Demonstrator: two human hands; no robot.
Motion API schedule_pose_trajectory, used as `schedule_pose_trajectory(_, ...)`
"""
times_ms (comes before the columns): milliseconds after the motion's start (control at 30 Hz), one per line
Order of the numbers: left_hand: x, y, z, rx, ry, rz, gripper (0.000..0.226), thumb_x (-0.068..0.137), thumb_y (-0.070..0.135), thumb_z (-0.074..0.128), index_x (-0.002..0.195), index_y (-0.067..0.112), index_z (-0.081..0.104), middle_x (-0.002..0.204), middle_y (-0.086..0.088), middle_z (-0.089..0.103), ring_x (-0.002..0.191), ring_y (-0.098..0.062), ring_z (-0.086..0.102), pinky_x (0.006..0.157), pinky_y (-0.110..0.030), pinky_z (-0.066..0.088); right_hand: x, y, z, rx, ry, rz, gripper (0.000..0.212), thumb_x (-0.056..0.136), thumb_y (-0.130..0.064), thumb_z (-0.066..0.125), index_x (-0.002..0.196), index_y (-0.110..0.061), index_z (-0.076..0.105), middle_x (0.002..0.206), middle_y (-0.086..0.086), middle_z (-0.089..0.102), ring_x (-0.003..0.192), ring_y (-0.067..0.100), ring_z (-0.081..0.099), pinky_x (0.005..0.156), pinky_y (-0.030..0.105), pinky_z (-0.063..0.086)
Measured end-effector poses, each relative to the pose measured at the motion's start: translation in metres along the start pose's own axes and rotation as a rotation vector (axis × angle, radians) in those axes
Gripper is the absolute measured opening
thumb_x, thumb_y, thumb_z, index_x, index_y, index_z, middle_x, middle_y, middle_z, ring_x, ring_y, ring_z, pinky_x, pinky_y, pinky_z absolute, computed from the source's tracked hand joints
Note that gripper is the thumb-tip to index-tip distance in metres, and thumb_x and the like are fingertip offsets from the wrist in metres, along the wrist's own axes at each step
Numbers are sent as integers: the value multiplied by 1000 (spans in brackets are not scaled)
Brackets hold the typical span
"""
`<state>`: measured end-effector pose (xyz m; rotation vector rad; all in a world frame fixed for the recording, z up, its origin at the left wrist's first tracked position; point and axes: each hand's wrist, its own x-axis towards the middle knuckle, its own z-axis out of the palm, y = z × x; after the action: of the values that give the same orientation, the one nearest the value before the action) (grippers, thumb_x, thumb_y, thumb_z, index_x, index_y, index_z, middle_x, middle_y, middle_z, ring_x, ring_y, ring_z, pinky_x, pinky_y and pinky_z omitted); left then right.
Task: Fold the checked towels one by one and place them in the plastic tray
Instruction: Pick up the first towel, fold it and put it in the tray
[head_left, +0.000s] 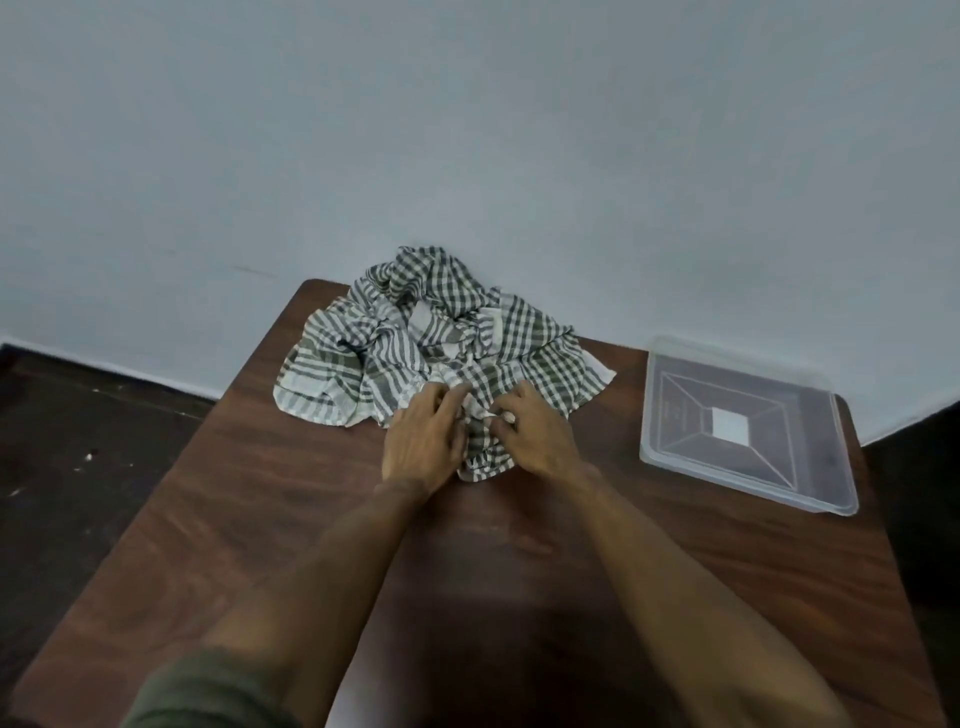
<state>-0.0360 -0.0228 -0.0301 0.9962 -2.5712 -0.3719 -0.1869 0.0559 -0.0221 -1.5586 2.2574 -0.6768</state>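
Pile: crumpled heap of green-and-white checked cotton towels (441, 338), sits at the far edge of the dark brown wooden table (260, 519), against the pale grey wall (467, 130). How many towels are in it, can't tell.

Your L hand (423, 436): on the near edge of the heap, palm down, fingers curled into the cloth. Looks like a pinch on a fold, but the exact grip is hidden.

Your R hand (535, 428): just beside the L, fingers closed on a bunched bit of the same near edge. A tongue of cloth hangs toward you btwn the two hands.

Tray: clear shallow rectangular plastic tray (748, 426), on the table's right side, well apart from the pile. Nothing in it, so no towel is done yet.

Key relation: the tray lies to your right, so the R hand is the nearer one for the drop-off. The bulk of the heap lies beyond both hands, toward the wall.

Next, prob.: draw the gripped edge toward you, onto the bare wood in front, to free one towel from the rest.

Risk: the folds look tangled; neighbours may drag along w/ it.
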Motion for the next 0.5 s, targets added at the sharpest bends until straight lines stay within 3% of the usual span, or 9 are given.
schedule_pose_trajectory(100,33,-3,-23,40,-30,134,41,85,22,59,125,23,55,113,-6,52,100,-27,55,77,-39,42,9,-14,-42,70,85,-84,15,84,-28,64,74,-22,53,84,-7,52,80,13,50,70,35,44)
schedule_pose_trajectory(200,67,11,-68,-68,-7,258,39,82,36,53,116,19,61,111,-7,56,99,-28,58,76,-39,47,6,-46,-110,156,110,-187,18,79,-14,67,67,-17,53,67,-8,54,70,12,50,65,33,42)
schedule_pose_trajectory(300,94,42,-127,-303,-62,272,44,79,49,52,110,22,66,106,2,64,99,-17,59,84,-35,47,3,-84,-173,281,71,-261,23,79,-8,66,63,-14,49,57,-9,48,56,7,43,56,26,35)
schedule_pose_trajectory(400,111,84,-198,-583,-33,296,18,73,41,56,62,27,58,61,10,54,63,-10,50,63,-31,39,-9,-133,-235,337,160,-376,28,78,-1,64,61,-9,45,51,-8,40,48,6,36,50,24,31)
schedule_pose_trajectory(500,120,117,-263,-794,65,286,16,78,22,61,68,9,59,63,-6,54,63,-16,47,62,-32,37,-25,-173,-293,385,253,-452,25,78,5,64,65,-9,47,53,-4,42,49,7,37,49,21,31)
